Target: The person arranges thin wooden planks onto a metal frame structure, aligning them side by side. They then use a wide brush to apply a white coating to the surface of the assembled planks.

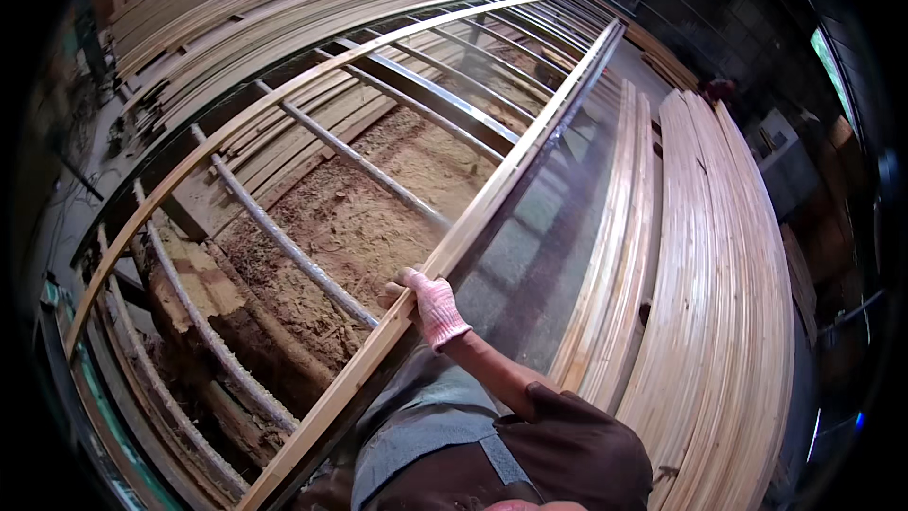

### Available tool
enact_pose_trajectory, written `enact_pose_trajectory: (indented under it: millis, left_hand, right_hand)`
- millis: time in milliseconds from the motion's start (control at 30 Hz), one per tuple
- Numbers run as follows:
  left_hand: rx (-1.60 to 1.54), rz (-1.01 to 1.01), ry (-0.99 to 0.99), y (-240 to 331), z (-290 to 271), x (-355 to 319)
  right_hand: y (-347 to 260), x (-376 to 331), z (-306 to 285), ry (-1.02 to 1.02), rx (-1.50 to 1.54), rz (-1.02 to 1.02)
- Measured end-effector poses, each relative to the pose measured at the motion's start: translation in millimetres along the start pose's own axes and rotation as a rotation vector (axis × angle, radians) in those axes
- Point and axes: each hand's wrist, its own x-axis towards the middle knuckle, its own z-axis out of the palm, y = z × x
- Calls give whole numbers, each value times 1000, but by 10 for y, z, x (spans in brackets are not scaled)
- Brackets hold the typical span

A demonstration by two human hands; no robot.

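Timber strip [470, 230] runs beneath gloved right hand [433, 307], gripped by it, extending both ways.

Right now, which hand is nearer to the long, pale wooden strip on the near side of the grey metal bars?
Right, as far as visible: the right hand, gloved in pinkish white, grips the strip. The left hand is out of view.

head-worn fisheye view, angled downward
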Motion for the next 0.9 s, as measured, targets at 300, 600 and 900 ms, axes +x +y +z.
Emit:
enact_pose_trajectory:
  millis: [300, 600, 900]
  left_hand:
    - [25, 49, -136, 458, -615, 360]
    - [-332, 184, -178, 961, -365, 1168]
    - [68, -111, 84, 1191, -565, 1430]
  right_hand:
    - [274, -82, 206, -42, -145, 126]
    - [159, 249, 20, -313, 29, 68]
    - [-363, -65, 38, -707, -576, 580]
